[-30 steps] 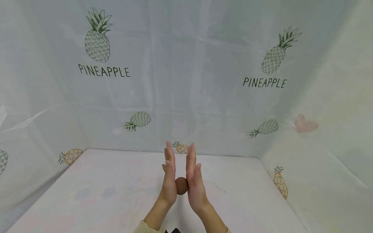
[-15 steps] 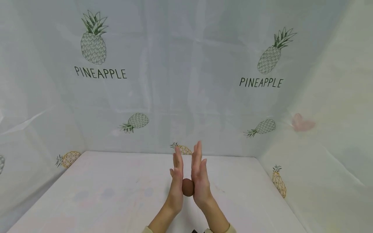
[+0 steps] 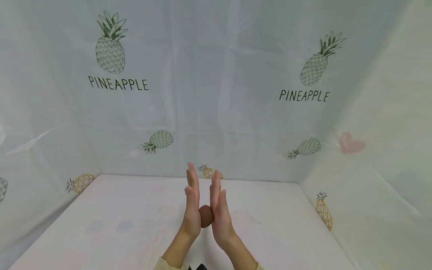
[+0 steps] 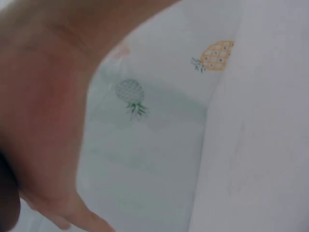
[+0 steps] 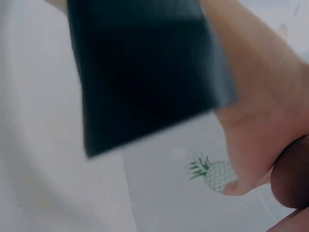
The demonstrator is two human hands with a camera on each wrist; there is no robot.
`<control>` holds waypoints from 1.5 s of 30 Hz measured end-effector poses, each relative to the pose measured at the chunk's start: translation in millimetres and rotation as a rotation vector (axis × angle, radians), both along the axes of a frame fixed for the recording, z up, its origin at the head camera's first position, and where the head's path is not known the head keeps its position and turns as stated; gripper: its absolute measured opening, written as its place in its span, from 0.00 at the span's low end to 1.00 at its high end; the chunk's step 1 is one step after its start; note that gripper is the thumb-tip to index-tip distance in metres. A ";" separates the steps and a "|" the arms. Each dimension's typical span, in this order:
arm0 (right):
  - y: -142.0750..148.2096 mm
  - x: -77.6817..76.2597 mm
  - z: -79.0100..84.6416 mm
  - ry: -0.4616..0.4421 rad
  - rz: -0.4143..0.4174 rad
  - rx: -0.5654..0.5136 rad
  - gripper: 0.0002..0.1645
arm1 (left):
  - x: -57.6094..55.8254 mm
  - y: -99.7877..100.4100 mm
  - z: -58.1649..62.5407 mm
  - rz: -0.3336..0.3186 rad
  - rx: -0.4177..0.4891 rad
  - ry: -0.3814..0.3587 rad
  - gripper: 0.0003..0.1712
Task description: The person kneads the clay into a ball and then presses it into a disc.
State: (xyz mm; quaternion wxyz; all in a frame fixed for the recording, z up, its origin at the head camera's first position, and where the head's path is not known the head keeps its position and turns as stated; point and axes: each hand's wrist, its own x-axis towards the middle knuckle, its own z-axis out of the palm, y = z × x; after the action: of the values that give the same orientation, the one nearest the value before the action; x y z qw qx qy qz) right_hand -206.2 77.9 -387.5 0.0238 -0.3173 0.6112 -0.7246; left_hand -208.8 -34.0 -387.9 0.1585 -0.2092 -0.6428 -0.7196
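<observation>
A smooth brown ball (image 3: 206, 216), slightly taller than wide, sits between two upright palms in the head view. My left hand (image 3: 192, 217) presses it from the left, fingers straight and pointing away from me. From the other side my right hand (image 3: 221, 221) presses with straight fingers too, its fingertips a little lower in view than the left ones. Part of the ball (image 5: 292, 174) shows at the right edge of the right wrist view, against a palm. In the left wrist view, a dark bit of the ball (image 4: 7, 195) appears at the lower left edge.
Below the hands spreads a white tabletop (image 3: 276, 221) with faint coloured patches. A pineapple-printed sheet (image 3: 216, 93) hangs behind and along both sides. A black flat piece (image 5: 145, 82) covers the upper middle of the right wrist view.
Both hands shift right, then back left with the ball between them. The right fingertips lead half a second ago; now the left ones reach farther, so the palms slide against each other.
</observation>
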 end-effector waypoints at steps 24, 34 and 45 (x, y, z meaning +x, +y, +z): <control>22.1 -12.6 10.5 -0.020 -0.113 -0.077 0.35 | 13.3 28.4 -5.4 -0.065 -0.069 0.087 0.35; 8.0 -5.1 0.5 -0.049 -0.006 -0.047 0.36 | 12.9 12.7 4.9 -0.055 -0.009 0.045 0.38; 6.6 7.2 13.3 0.057 -0.035 -0.022 0.36 | -2.7 5.5 -4.7 0.014 -0.030 0.023 0.37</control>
State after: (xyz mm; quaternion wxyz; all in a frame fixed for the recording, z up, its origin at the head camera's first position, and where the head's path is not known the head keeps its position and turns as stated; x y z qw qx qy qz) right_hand -199.0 84.5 -374.2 -0.0097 -0.3273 0.6090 -0.7224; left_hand -211.5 -28.6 -392.6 0.1679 -0.2154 -0.6531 -0.7063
